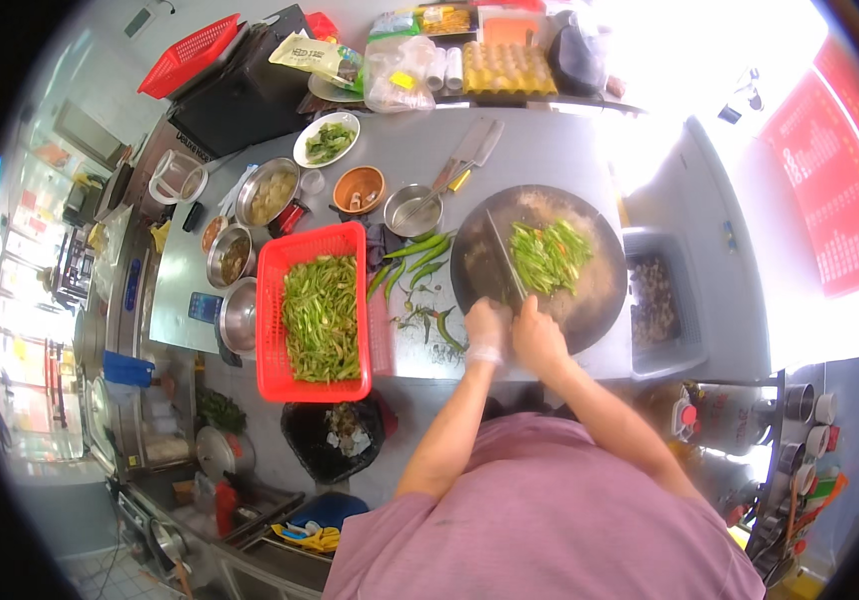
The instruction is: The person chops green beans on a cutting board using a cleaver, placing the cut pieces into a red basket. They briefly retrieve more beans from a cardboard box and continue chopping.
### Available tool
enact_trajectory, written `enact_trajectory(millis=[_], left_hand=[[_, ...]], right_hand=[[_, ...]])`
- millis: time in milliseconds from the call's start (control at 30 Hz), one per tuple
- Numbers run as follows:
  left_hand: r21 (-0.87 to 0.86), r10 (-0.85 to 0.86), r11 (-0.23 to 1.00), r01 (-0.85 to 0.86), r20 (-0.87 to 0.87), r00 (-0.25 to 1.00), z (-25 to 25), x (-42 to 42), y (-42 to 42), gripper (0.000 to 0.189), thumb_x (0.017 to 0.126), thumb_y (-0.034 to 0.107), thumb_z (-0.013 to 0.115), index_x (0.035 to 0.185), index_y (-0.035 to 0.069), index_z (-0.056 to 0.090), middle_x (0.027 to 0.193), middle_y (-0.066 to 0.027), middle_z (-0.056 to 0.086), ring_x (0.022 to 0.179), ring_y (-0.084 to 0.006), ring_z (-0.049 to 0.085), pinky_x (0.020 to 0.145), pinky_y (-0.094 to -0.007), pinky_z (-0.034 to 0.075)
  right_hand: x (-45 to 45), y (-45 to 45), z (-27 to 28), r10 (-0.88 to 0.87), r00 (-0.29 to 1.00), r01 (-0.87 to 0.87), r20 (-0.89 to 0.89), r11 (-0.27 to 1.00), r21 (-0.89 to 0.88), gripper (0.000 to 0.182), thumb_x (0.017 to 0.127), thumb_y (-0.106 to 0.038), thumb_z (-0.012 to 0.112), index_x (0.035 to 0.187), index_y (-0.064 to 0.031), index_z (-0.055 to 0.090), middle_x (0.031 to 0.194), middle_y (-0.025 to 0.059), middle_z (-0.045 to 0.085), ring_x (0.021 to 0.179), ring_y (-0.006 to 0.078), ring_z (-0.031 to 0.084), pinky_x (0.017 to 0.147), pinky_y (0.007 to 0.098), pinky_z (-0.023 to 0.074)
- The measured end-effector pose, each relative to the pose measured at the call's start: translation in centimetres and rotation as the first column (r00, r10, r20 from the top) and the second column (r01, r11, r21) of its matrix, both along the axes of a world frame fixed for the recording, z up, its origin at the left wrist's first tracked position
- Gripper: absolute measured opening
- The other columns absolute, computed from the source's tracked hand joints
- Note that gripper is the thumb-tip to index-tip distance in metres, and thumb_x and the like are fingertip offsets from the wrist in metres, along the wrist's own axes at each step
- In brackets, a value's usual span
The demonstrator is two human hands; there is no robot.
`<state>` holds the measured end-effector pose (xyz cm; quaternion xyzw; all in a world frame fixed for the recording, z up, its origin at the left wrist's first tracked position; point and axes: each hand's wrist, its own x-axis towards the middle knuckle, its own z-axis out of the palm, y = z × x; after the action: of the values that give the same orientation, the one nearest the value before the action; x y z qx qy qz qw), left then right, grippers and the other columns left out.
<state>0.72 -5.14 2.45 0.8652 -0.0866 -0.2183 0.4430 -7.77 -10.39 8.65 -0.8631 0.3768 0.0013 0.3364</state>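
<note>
On a round chopping board (599, 300) lies a heap of sliced green peppers (549, 255). My right hand (538, 334) is shut on the handle of a kitchen cleaver (506, 255), whose blade stands on edge just left of the heap. My left hand (488, 330), in a clear plastic glove, is at the board's near edge beside the cleaver; whether it grips anything is hidden. Whole green chillies (429, 255) and cut-off stems (414, 313) lie on the table left of the board. A red plastic basket (270, 322) further left holds many sliced green peppers.
Behind the board are a second cleaver (486, 142), a steel bowl (422, 225) with a utensil and a brown bowl (360, 180). More steel bowls (238, 315) and a phone (205, 307) are at the left. A grey crate (688, 352) stands right; a black bin (309, 450) is below the table.
</note>
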Motion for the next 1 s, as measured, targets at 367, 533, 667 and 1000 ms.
enact_trajectory(millis=[367, 533, 667, 1000], left_hand=[[0.006, -0.019, 1.0, 0.018, 0.061, 0.998, -2.1, 0.3, 1.1, 0.02, 0.076, 0.023, 0.061, 0.071, 0.004, 0.065, 0.058, -0.0118, 0.064, 0.061, -0.0254, 0.066, 0.066, -0.0341, 0.052], [0.041, -0.027, 0.999, 0.023, 0.094, 0.995, -2.3, 0.2, 1.1, 0.019, 0.076, 0.022, 0.06, 0.07, 0.005, 0.065, 0.059, -0.013, 0.065, 0.063, -0.0269, 0.067, 0.067, -0.035, 0.052], [-0.008, -0.061, 0.998, 0.064, 0.198, 0.978, -2.1, 1.0, 1.7, 0.016, 0.078, 0.021, 0.062, 0.074, 0.005, 0.064, 0.067, -0.0136, 0.066, 0.068, -0.0284, 0.067, 0.068, -0.0366, 0.051], [0.36, -0.226, 0.929, -0.091, 0.742, 0.631, -0.8, 9.7, 8.0, 0.017, 0.078, 0.019, 0.063, 0.088, 0.008, 0.071, 0.107, -0.0144, 0.06, 0.103, -0.0339, 0.055, 0.086, -0.043, 0.045]], right_hand=[[-2.9, 0.0, 1.4, 0.137, 0.99, -0.137, 0.043, 0.99, 0.017, 0.023, 0.09, -0.016, 0.05, 0.098, 0.0003, 0.037, 0.076, 0.0311, 0.061, 0.075, 0.0526, 0.058, 0.068, 0.0585, 0.0446], [-3.1, 0.1, 0.8, 0.205, 0.978, -0.204, 0.035, 0.978, -0.046, 0.021, 0.089, -0.015, 0.051, 0.095, -0.0003, 0.038, 0.074, 0.027, 0.062, 0.07, 0.0481, 0.061, 0.063, 0.0563, 0.0492], [-2.1, -0.6, -0.9, 0.197, 0.974, -0.186, 0.114, 0.978, -0.095, 0.021, 0.089, -0.016, 0.052, 0.096, -0.0014, 0.039, 0.075, 0.027, 0.062, 0.071, 0.0483, 0.06, 0.064, 0.0561, 0.0481], [-6.0, -3.6, 0.4, 0.202, 0.959, -0.216, 0.196, 0.975, 0.053, 0.02, 0.088, -0.016, 0.056, 0.092, -0.0021, 0.041, 0.076, 0.0233, 0.061, 0.074, 0.0461, 0.059, 0.064, 0.0531, 0.0452]])
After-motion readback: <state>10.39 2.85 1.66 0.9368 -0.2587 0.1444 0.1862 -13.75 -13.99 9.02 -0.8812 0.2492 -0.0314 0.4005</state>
